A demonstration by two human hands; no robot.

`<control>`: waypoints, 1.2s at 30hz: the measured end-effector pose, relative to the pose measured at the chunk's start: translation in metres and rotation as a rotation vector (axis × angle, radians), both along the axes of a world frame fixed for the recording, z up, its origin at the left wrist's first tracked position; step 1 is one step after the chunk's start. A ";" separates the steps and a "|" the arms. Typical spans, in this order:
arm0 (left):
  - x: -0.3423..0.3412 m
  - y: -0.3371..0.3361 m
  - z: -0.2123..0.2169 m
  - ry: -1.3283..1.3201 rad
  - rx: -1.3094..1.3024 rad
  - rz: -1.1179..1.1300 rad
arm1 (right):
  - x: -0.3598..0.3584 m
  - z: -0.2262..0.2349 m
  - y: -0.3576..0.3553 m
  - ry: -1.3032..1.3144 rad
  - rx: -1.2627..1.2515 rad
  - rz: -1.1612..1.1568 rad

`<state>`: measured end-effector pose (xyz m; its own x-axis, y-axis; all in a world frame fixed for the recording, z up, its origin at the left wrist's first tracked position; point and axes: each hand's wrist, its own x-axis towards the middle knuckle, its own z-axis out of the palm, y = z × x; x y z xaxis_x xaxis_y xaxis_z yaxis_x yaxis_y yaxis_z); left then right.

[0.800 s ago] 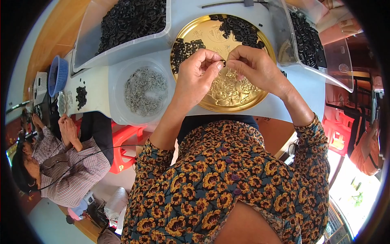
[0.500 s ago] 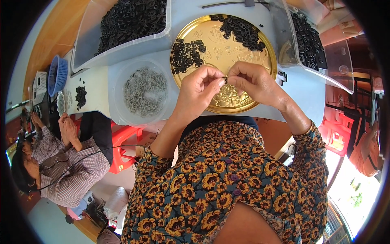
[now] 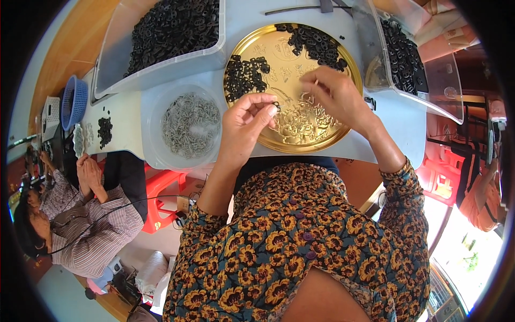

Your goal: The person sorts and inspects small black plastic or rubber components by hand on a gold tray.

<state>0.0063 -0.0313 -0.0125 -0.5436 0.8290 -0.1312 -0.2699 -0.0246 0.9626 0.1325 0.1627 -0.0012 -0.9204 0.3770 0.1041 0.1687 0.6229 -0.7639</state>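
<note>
Pinching a small black ring, left hand nears the gold tray rim — right hand fingers closed.

The left hand is pinching a small black part too tiny to identify. The right hand is covering part of the gold tray; its fingertips' contents are staying unclear.

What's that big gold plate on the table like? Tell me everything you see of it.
The gold tray is round, shiny and metallic-looking, with raised ornament across its face and a low rim. It lies flat on the pale table. Two heaps of small black pieces sit on its upper part, and small silvery pieces are scattered in its middle. The left hand and right hand hover over it, each pinching something tiny.
</note>
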 end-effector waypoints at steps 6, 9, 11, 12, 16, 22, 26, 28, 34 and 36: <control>-0.009 -0.003 -0.007 -0.074 0.079 0.044 | -0.037 -0.022 0.023 0.054 0.341 -0.156; -0.012 -0.006 -0.011 -0.136 0.135 0.064 | -0.052 -0.026 0.027 -0.024 0.451 -0.180; -0.014 -0.008 -0.010 -0.150 0.146 0.071 | -0.054 -0.024 0.027 -0.098 0.487 -0.175; -0.015 -0.009 -0.010 -0.163 0.155 0.081 | -0.054 -0.022 0.027 -0.101 0.490 -0.186; -0.016 -0.012 -0.008 -0.194 0.178 0.073 | -0.053 -0.018 0.031 -0.154 0.509 -0.239; -0.006 -0.008 -0.007 -0.184 0.168 0.015 | -0.055 -0.019 0.028 -0.059 0.587 -0.234; 0.000 -0.009 -0.010 -0.188 0.161 -0.018 | -0.067 -0.019 0.009 0.075 0.546 -0.086; 0.003 -0.009 -0.010 -0.196 0.154 -0.027 | -0.070 -0.022 0.001 0.074 0.529 -0.042; 0.005 -0.010 -0.010 -0.209 0.118 -0.027 | -0.076 -0.033 -0.009 -0.015 0.540 0.038; 0.005 -0.011 -0.011 -0.213 0.102 -0.034 | -0.076 -0.035 -0.009 0.004 0.553 0.043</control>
<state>0.0110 -0.0419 -0.0230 -0.4838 0.8615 -0.1544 -0.4693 -0.1064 0.8766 0.0564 0.1534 -0.0360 -0.9328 0.2274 0.2796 0.1322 0.9376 -0.3217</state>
